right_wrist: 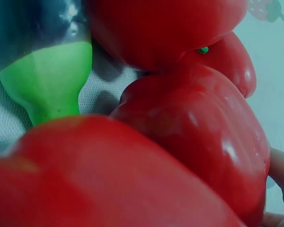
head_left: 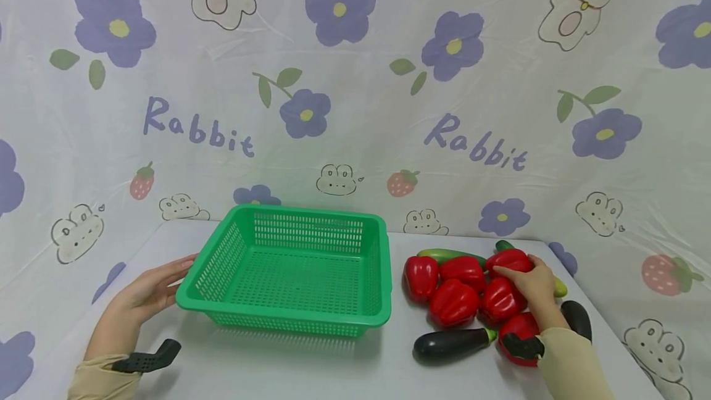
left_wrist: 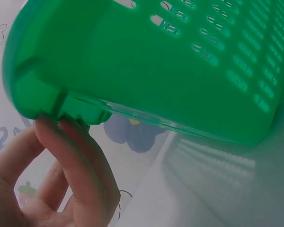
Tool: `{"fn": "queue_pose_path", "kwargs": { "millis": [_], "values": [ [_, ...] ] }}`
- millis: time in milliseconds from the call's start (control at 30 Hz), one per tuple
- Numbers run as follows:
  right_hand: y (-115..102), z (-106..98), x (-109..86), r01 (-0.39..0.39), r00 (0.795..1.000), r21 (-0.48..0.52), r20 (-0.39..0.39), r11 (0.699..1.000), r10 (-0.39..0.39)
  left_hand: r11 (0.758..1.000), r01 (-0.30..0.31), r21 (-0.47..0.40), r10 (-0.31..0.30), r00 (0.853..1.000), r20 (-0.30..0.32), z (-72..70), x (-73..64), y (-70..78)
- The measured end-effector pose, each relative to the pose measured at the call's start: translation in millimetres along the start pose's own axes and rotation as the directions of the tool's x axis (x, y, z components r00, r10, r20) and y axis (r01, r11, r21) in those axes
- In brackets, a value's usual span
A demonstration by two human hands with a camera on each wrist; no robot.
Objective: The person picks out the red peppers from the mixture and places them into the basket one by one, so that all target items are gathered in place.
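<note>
My left hand is at the left side of a green plastic basket, its fingertips gathered at the rim. The left wrist view shows the fingers bent up against the rim's underside. On the right, my right hand grips a red bell pepper at the back of a pile, thumb on the near side and fingers on the far side. In the right wrist view, large red peppers hide most of that hand; part of it shows at the right edge.
Several other red bell peppers lie close together. A dark eggplant lies in front of them, another beside the right forearm. A long green vegetable lies behind the peppers. A patterned cloth hangs behind the white table.
</note>
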State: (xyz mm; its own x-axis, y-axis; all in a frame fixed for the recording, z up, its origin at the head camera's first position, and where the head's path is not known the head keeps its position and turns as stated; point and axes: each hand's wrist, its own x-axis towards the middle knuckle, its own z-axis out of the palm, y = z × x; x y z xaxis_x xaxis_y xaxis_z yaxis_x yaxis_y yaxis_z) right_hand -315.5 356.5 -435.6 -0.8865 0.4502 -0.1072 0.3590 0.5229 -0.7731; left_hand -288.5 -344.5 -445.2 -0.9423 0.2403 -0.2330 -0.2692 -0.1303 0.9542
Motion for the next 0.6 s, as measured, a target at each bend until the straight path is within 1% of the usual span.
{"fn": "queue_pose_path", "kwargs": {
  "millis": [300, 333, 600],
  "values": [
    [0.4, 0.2, 0.2, -0.004, 1.0, -0.008, -0.003, 1.0, 0.004, 0.999, -0.013, -0.042, 0.014, 1.0, 0.015, 2.9, -2.8, 0.3],
    [0.2, -0.1, -0.1, -0.004, 1.0, -0.005, -0.003, 1.0, 0.004, 0.999, -0.012, -0.043, 0.012, 1.0, 0.009, 3.2, -2.6, 0.1],
    [-1.9, -2.0, -2.6, -0.01, 1.0, 0.014, -0.019, 1.0, 0.01, 0.999, -0.029, -0.028, 0.03, 0.999, 0.015, 0.0, -1.0, -3.4]
  ]
}}
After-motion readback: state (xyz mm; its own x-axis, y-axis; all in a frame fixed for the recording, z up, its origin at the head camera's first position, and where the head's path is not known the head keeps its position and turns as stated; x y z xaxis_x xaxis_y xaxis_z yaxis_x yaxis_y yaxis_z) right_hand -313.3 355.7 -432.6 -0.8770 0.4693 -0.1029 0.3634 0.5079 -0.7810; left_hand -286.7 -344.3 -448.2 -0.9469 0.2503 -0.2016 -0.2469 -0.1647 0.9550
